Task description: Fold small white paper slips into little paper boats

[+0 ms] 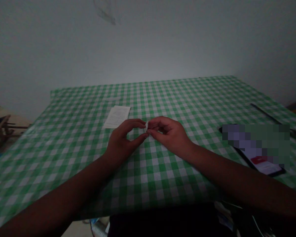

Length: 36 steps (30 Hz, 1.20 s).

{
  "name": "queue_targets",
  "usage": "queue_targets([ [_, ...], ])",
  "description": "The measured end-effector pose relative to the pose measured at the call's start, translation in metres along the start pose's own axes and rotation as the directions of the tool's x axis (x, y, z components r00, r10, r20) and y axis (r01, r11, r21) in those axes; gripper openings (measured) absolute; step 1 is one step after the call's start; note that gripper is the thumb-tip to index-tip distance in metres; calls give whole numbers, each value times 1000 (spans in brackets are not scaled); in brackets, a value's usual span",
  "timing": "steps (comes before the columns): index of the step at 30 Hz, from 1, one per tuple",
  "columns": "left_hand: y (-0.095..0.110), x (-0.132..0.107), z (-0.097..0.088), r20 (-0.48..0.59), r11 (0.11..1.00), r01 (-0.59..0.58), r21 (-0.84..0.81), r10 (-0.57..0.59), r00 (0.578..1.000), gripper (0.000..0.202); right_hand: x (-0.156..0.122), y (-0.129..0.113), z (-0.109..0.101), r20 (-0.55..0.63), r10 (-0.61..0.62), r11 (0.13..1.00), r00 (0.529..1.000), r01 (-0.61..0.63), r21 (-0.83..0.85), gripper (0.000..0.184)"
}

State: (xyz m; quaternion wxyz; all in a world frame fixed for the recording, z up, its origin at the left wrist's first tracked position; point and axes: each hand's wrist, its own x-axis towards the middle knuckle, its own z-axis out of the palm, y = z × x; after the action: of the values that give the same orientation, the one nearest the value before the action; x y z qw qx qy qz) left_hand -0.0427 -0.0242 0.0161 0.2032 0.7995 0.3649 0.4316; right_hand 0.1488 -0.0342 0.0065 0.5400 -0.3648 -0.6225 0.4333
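Small pale piece, apparently folded paper with printing on it, sat at the centre of the frame, pinched upright between both hands. Left hand: thumb and index finger nearly closed on the piece's left side. Right hand: fingertips gathered on its right side, other fingers curled. Exact contact was too small and dim to resolve.

Handling estimate: very light; soft as a single sheet, stiffer where layered; dry, not slippery; easily creased or torn. Best hold judged to be a light fingertip pinch at the upper and lower ends, pressing the layers together without crushing them.

Outward: printed paper sheets lay just beyond the left hand, left of centre. Green checked tablecloth lay beneath everything. Phone, partly pixelated, rested at lower right, well apart from the hands.
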Motion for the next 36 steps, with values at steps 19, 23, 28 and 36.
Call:
queue_targets([
  [19, -4, 1, 4, 8, 954, 176, -243, -179, 984, 23, -2, -2, 0, -6, -125, 975, 992, 122, -185, 17],
  [23, -6, 2, 4, 20, 942, 186, -281, -188, 982, 26, -1, -4, -1, -16, -190, 939, 982, 178, -294, 17],
  [28, -6, 2, 5, 39, 890, 199, -411, -201, 979, 29, -1, -6, -1, -2, -234, 899, 972, 216, -380, 20],
  [36, -5, 4, 3, 105, 837, 257, -483, -236, 966, 24, -1, -5, -2, 21, -271, 886, 962, 258, -385, 23],
])
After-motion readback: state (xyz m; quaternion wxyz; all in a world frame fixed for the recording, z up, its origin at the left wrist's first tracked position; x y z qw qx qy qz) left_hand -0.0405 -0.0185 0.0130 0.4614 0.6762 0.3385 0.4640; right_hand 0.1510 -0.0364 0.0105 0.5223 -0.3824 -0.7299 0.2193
